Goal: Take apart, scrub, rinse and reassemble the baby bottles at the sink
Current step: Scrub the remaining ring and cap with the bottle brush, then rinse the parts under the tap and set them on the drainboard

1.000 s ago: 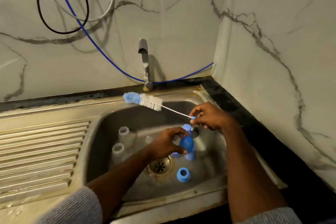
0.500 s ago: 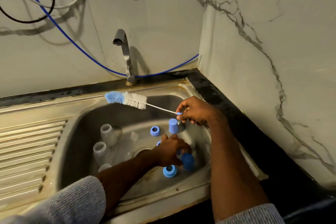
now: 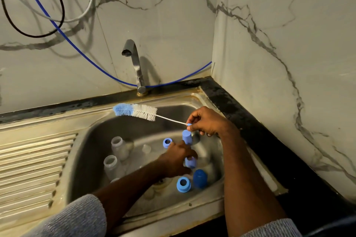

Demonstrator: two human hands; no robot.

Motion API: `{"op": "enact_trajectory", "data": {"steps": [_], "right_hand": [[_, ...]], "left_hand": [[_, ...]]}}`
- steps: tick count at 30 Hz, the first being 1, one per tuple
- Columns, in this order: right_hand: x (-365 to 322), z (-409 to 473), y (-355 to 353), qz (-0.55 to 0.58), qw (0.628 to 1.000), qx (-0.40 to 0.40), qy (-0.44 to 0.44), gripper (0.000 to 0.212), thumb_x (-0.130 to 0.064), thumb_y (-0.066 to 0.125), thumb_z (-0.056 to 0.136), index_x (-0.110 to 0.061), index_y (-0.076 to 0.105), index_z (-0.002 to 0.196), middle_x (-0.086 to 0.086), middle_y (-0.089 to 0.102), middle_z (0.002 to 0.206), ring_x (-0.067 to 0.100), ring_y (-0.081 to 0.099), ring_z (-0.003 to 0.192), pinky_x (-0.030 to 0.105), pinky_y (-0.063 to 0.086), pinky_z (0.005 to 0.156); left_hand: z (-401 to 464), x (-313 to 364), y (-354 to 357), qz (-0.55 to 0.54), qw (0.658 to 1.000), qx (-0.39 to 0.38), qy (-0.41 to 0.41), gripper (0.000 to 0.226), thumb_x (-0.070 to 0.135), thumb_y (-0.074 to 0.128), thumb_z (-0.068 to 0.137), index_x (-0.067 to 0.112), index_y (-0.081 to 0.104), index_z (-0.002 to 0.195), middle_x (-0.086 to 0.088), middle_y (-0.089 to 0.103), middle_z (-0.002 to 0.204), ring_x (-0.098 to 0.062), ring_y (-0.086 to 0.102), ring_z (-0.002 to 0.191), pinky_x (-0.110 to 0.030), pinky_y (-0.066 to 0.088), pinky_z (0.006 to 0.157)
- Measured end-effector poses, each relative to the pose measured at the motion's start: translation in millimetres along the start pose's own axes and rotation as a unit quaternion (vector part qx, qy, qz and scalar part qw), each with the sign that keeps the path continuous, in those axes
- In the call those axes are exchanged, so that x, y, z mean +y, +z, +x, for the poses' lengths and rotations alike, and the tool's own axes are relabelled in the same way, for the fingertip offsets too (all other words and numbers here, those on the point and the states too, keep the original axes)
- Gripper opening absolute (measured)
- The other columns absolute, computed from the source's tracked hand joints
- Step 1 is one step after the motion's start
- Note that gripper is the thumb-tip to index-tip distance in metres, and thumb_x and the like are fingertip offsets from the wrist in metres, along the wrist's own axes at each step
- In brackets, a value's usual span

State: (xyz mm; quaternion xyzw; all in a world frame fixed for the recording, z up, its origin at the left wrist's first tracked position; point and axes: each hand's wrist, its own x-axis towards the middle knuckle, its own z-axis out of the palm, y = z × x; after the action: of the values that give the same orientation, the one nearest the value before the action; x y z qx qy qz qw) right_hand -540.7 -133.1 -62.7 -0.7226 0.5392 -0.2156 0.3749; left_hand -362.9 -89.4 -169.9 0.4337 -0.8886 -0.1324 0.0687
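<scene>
Since dropping the dark cap (image 3: 200, 178), our left hand (image 3: 176, 158) pinches a light, slippery blue collar (image 3: 190, 162) by its rim, while our right hand (image 3: 207, 121) pinches the brush (image 3: 134, 109).

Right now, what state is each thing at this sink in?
Tap: off, no water running.
Bottle brush: held up over the basin by the right hand.
Left hand: down in the basin, gripping a blue collar.
Clear bottles: upright, tops off.
Dark blue cap: standing loose by the front wall.
</scene>
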Motion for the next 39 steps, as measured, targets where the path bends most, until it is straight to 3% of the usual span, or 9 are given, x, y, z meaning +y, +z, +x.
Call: {"op": "enact_trajectory", "data": {"steps": [6,9,13,17,22,27,30,33,39], "right_hand": [[2,6,6,0.004,1.0,0.018,-0.02,0.007,-0.007,0.077,0.084,-0.009,0.077,0.09,-0.001,0.069,0.072,-0.002,0.056,0.048,0.014,0.042,0.047],[3,11,11,-0.003,0.999,0.037,-0.027,0.007,-0.008,0.078,0.083,-0.013,0.078,0.089,-0.003,0.072,0.076,0.004,0.062,0.066,0.017,0.046,0.057],[-3,9,20,-0.005,0.998,0.05,-0.046,0.009,-0.009,0.079,0.083,-0.013,0.078,0.091,-0.004,0.072,0.078,0.003,0.063,0.07,0.015,0.046,0.062],[-11,0,29,-0.011,0.994,0.069,-0.08,0.012,-0.009,0.08,0.081,-0.014,0.078,0.091,0.0,0.075,0.083,0.005,0.065,0.075,0.02,0.05,0.073],[-23,-14,43,-0.01,0.991,0.085,-0.099,0.011,-0.005,0.076,0.085,-0.009,0.076,0.096,-0.001,0.068,0.078,0.002,0.06,0.069,0.008,0.045,0.064],[-17,-23,41,-0.006,0.989,0.121,-0.09,0.015,-0.007,0.078,0.082,-0.022,0.074,0.084,-0.003,0.07,0.075,0.009,0.065,0.073,0.026,0.053,0.074],[-13,-31,40,-0.025,0.988,0.131,-0.073,0.016,-0.01,0.076,0.084,-0.025,0.072,0.085,-0.006,0.07,0.079,0.009,0.066,0.078,0.021,0.052,0.073],[-8,-34,41,-0.029,0.987,0.144,-0.064,0.013,-0.012,0.075,0.085,-0.024,0.073,0.087,-0.003,0.073,0.082,0.012,0.068,0.081,0.027,0.054,0.078],[-13,-28,41,-0.088,0.973,0.201,-0.068,0.009,-0.027,0.07,0.092,-0.028,0.075,0.099,-0.011,0.07,0.089,0.011,0.066,0.088,0.035,0.052,0.09]], "left_hand": [[-29,-44,-39,-0.068,0.98,0.146,-0.118,0.021,0.039,0.077,0.077,0.024,0.072,0.091,0.017,0.063,0.084,-0.017,0.056,0.093,-0.045,0.048,0.087],[-50,-56,-57,-0.064,0.972,0.156,-0.161,0.013,0.033,0.078,0.083,0.025,0.072,0.092,0.017,0.063,0.086,-0.015,0.057,0.092,-0.044,0.051,0.087],[-76,-56,-84,-0.052,0.968,0.156,-0.189,0.014,0.037,0.077,0.084,0.029,0.071,0.094,0.014,0.066,0.091,-0.011,0.06,0.092,-0.043,0.053,0.087],[-95,-47,-105,-0.04,0.966,0.154,-0.206,0.017,0.038,0.077,0.083,0.03,0.072,0.097,0.014,0.069,0.094,-0.01,0.063,0.094,-0.043,0.055,0.089],[-119,-32,-125,-0.028,0.961,0.171,-0.217,0.015,0.032,0.078,0.084,0.027,0.073,0.097,0.011,0.07,0.094,-0.009,0.064,0.092,-0.041,0.055,0.09],[-137,-29,-138,-0.033,0.96,0.175,-0.216,0.013,0.031,0.079,0.084,0.025,0.073,0.095,0.011,0.071,0.091,-0.007,0.066,0.087,-0.038,0.057,0.086],[-138,-24,-143,-0.031,0.961,0.184,-0.205,0.011,0.028,0.077,0.086,0.022,0.073,0.095,0.01,0.07,0.091,-0.006,0.065,0.086,-0.032,0.055,0.084],[-136,-17,-147,-0.021,0.964,0.189,-0.189,0.008,0.025,0.074,0.089,0.021,0.071,0.095,0.01,0.067,0.09,-0.004,0.061,0.086,-0.024,0.049,0.081],[-132,-25,-151,-0.005,0.965,0.189,-0.18,0.008,0.029,0.075,0.087,0.023,0.072,0.092,0.01,0.068,0.088,-0.007,0.062,0.084,-0.031,0.051,0.083]]}}
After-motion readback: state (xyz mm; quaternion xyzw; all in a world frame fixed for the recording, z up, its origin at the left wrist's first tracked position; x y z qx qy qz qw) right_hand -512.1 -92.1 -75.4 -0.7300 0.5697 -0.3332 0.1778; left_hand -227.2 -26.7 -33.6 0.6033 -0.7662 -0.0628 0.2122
